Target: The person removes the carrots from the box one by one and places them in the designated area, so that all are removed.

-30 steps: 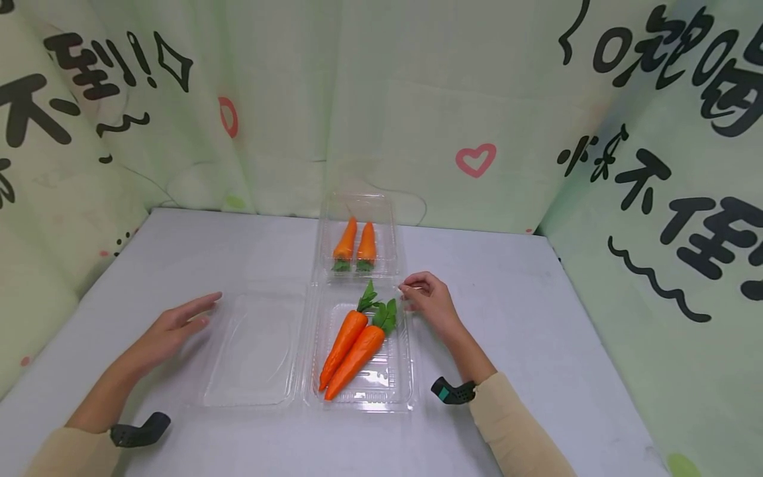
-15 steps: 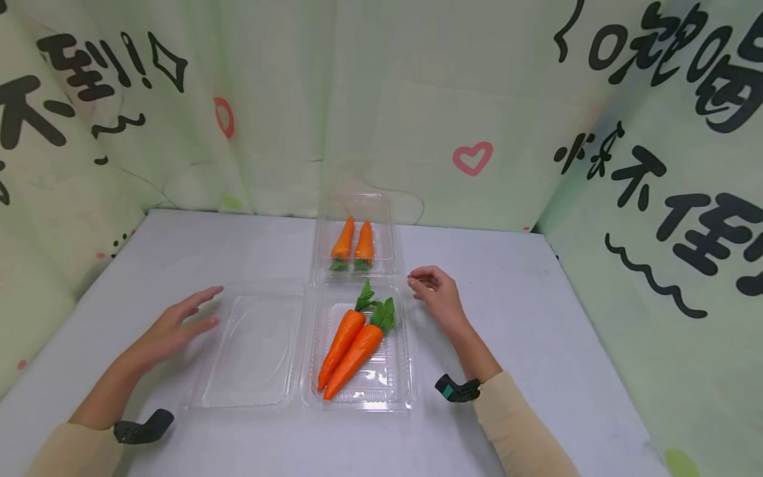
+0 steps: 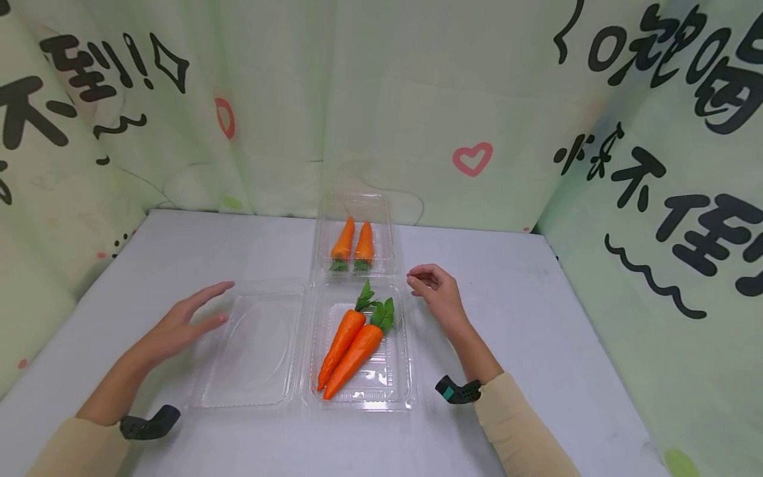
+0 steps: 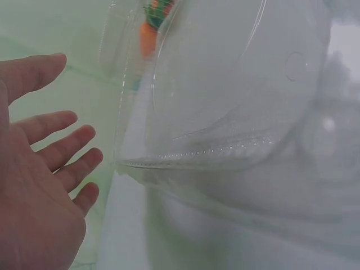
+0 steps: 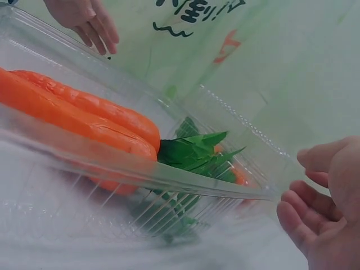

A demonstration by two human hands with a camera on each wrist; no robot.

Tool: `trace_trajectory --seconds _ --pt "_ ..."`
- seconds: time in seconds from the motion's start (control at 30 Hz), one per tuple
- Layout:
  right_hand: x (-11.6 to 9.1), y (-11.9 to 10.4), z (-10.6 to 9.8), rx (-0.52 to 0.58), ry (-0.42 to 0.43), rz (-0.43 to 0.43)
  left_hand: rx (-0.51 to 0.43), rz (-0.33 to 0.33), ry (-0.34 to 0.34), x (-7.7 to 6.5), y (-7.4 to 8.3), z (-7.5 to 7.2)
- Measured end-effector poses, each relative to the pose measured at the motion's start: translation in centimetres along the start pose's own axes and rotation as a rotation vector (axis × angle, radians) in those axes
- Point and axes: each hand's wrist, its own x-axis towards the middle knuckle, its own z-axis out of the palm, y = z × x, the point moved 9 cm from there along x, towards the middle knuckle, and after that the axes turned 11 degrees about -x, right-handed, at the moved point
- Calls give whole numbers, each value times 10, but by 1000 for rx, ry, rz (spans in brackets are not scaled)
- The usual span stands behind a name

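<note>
Two carrots with green leaves, one of them the right carrot (image 3: 356,361), lie slanted in a clear plastic box (image 3: 393,391) at the table's middle. Its clear lid (image 3: 253,358) appears folded out flat to the left. Beside the lid's far left corner hovers my left hand (image 3: 179,328), fingers spread; the left wrist view shows it apart from the plastic. My right hand (image 3: 440,295), fingers loosely bent, is just right of the box's far right corner. Nothing is visible in its grasp; the right wrist view shows the fingertips (image 5: 287,216) close to the rim.
Behind the box stands another clear container (image 3: 386,205) holding two smaller carrots (image 3: 342,242), leaves toward me. Everything rests on a white table (image 3: 495,285). Printed pale green curtains (image 3: 387,99) enclose its back and sides.
My right hand has drawn back rightward from the box's corner, its fingertips leaving the rim area. My left hand has shifted slightly right and its thumb and fingers have spread. The carrots have stayed put.
</note>
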Motion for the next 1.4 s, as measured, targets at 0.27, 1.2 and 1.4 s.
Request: trace_trajectory --seconds 0.27,1.2,1.4 --pt "-3 -7 3 -20 0 -37 -33 100 -6 4 11 5" --pt "-23 -52 17 -60 -158 -136 -74 98 -66 22 27 26" --pt "-23 -54 19 -54 -176 -125 -68 86 -73 26 27 30"
